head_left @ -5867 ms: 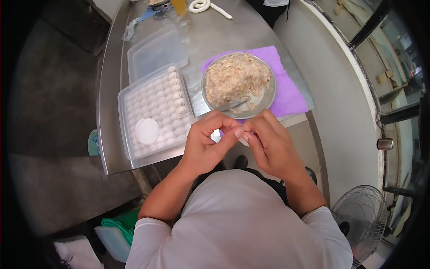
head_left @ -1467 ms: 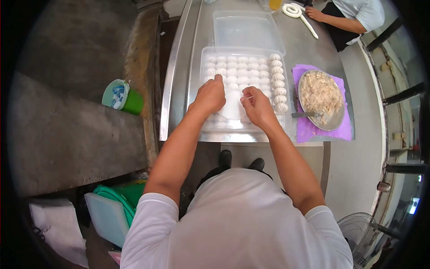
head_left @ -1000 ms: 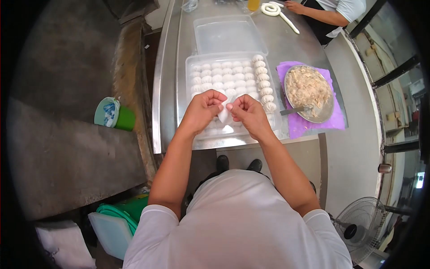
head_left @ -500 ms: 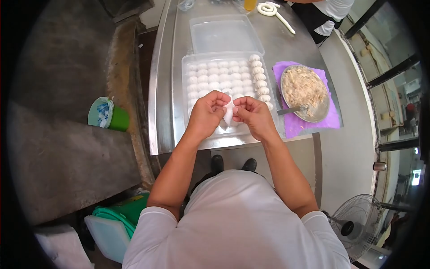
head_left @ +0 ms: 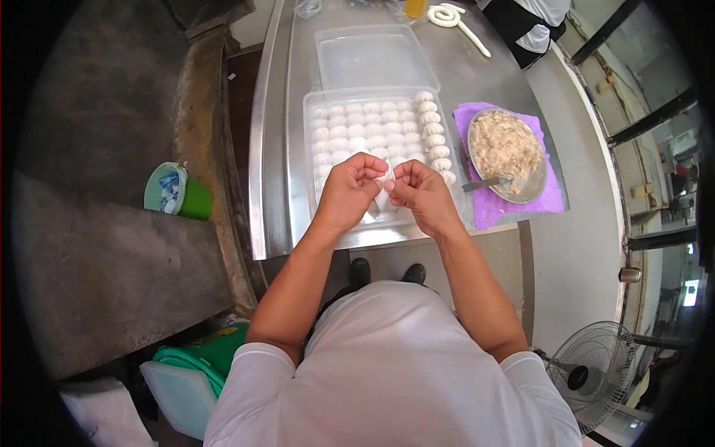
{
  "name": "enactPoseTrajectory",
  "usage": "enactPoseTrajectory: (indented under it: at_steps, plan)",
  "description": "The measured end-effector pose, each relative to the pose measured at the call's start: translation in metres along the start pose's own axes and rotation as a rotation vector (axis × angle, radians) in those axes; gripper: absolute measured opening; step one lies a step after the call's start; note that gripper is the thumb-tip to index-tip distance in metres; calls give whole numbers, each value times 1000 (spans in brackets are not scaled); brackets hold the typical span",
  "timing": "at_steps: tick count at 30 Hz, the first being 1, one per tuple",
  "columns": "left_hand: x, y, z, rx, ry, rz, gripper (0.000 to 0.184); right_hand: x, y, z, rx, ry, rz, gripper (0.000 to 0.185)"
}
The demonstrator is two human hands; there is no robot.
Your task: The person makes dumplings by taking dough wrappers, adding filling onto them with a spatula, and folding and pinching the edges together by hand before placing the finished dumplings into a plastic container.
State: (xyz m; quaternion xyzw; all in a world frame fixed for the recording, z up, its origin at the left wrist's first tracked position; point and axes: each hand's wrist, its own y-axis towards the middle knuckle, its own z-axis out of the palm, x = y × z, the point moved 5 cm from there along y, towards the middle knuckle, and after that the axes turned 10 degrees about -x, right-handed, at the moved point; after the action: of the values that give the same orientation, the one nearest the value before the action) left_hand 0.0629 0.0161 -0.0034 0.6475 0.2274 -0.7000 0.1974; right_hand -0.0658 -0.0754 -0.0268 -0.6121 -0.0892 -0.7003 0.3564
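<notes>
Thin white wrapper (head_left: 382, 195) between left hand (head_left: 349, 191) and right hand (head_left: 423, 195), fingertips of both nearly closed, pinching it; wrapper above tray of dumplings (head_left: 313, 149) on bench (head_left: 477, 74).

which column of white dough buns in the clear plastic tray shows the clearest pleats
The rightmost column, nearest the metal bowl of pale filling: its folds stand out, while the other columns look smoother.

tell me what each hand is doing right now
Left hand: closed, fingertips pinching one side of a thin white wrapper.
Right hand: closed, fingertips pinching the wrapper's other side.
</notes>
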Motion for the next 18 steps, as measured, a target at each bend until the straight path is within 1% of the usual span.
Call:
enactPoseTrajectory:
  at_steps: [2,5,6,8,9,10,11,13,15,17,18]
  plan:
    - [9,2,-4,-29,-23,-66,20,0,-1,1,-7,0,-3,23]
    - [11,2,-6,-50,-39,-52,19,1,-3,1,19,-7,-41,20]
    - [12,1,-6,-49,-40,-55,19,-1,-3,1,24,23,-2,21]
    - [14,3,-9,-89,-180,-123,19,-2,-4,3,27,52,35,22]
    - [15,3,-9,-87,-182,-122,19,2,-7,7,-13,113,86,24]
    - [16,3,-5,-46,-233,-125,20,2,-9,8,-52,176,140,26]
    - [17,2,-2,-4,-283,-129,21,-1,-8,7,-54,176,142,26]
    - [18,3,-3,-24,-253,-120,21,-4,-3,5,-7,79,66,29]
    - [19,7,-7,-46,-224,-110,21,-4,-3,-2,-15,97,86,25]
    - [21,11,-23,-160,-150,-103,22,-2,-3,-10,-21,116,108,21]
    - [22,16,-31,-193,-13,14,22,2,-4,-18,-71,148,104,18]
